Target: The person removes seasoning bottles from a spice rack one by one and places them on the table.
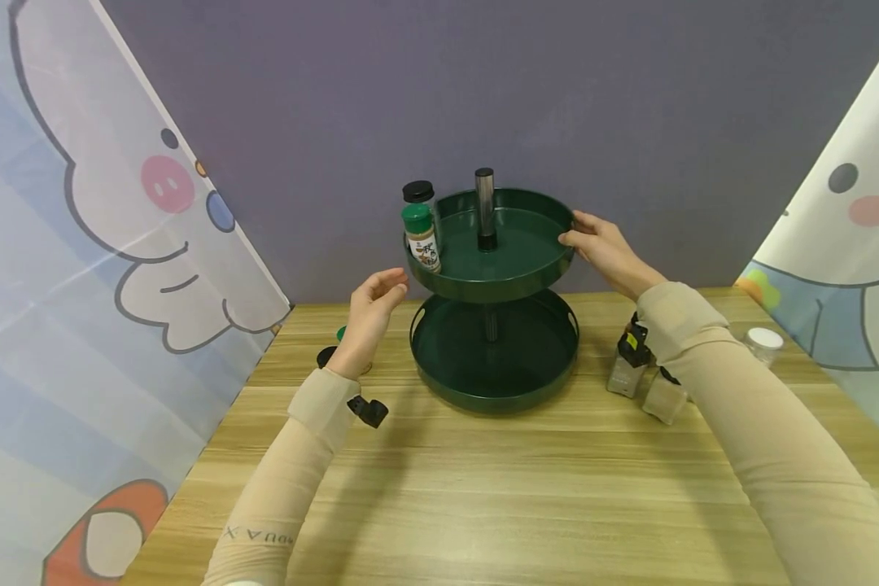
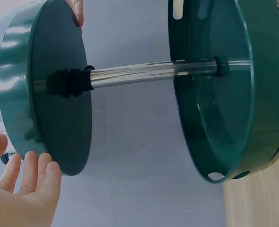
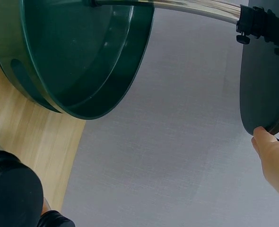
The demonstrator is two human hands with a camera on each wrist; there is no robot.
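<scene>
A dark green two-tier round rack stands on the table, its upper tray (image 1: 513,244) joined to the lower tray (image 1: 476,391) by a metal pole (image 1: 485,203). My right hand (image 1: 604,248) holds the upper tray's right rim between thumb and fingers; the right wrist view shows that hand (image 3: 277,161) at the tray's edge. Beside the opposite rim, my left hand (image 1: 372,313) has its fingers loosely bent; contact there is unclear. On the upper tray's left side stand a green-capped seasoning bottle (image 1: 425,247) and, behind it, a black-lidded jar (image 1: 418,192).
Right of the rack are black-lidded jars (image 1: 626,374) and a white-lidded jar (image 1: 764,343), partly behind my right arm. Behind my left wrist, a black lid (image 1: 325,356) and a green cap (image 1: 341,333) show. A grey panel (image 1: 322,122) backs the wooden table (image 1: 498,496).
</scene>
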